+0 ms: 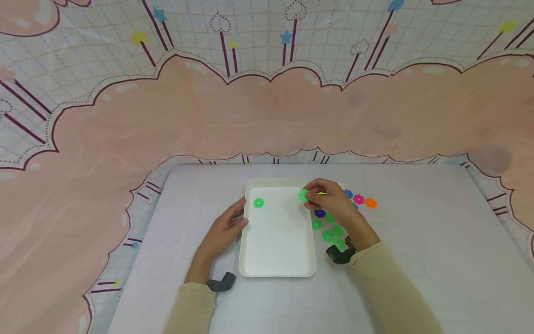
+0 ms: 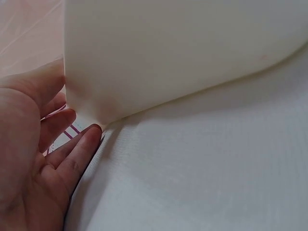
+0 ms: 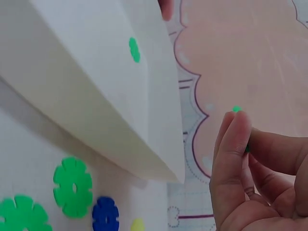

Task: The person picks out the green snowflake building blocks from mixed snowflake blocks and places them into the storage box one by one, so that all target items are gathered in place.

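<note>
A white rectangular tray [image 1: 277, 241] lies on the table, with one green snowflake disc [image 1: 258, 202] inside near its far left corner. My left hand [image 1: 225, 230] rests at the tray's left side; in the left wrist view its fingertips [image 2: 91, 134] touch the outer wall. Over the tray's right rim, my right hand [image 1: 331, 199] pinches another green snowflake disc [image 1: 303, 195] between thumb and fingers. In the right wrist view only slivers of that disc [image 3: 236, 109] show past the fingertips.
Beside the tray on the right lie several loose discs: green ones [image 1: 327, 236], a dark blue one [image 1: 320, 213], a pink one [image 1: 359, 199] and an orange one [image 1: 371, 202]. My right forearm and hand cover part of them. A patterned cloth [image 1: 267, 116] hangs behind the white table [image 1: 438, 232].
</note>
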Demonstrator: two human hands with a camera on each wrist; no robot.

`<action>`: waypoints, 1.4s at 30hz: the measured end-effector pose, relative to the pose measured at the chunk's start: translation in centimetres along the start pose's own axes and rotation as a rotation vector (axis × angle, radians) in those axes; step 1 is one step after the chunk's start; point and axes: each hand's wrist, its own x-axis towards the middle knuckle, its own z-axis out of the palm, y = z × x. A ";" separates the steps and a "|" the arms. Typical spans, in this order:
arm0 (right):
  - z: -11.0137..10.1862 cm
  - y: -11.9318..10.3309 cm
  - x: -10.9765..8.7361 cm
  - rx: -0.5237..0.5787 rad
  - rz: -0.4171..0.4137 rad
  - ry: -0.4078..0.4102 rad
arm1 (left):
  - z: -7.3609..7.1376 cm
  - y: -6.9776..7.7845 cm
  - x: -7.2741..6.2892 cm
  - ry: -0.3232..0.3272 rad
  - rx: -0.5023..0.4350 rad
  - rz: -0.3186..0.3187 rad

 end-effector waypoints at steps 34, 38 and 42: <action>7.9 -0.5 2.7 -0.014 0.171 -0.043 | -0.1 0.1 0.0 -0.008 0.000 0.007; 8.8 0.0 3.1 -0.070 0.171 -0.033 | -0.2 0.3 -0.1 -0.014 0.004 0.010; 9.5 0.2 3.5 -0.108 0.156 -0.031 | -0.2 0.3 -0.1 -0.020 0.005 0.011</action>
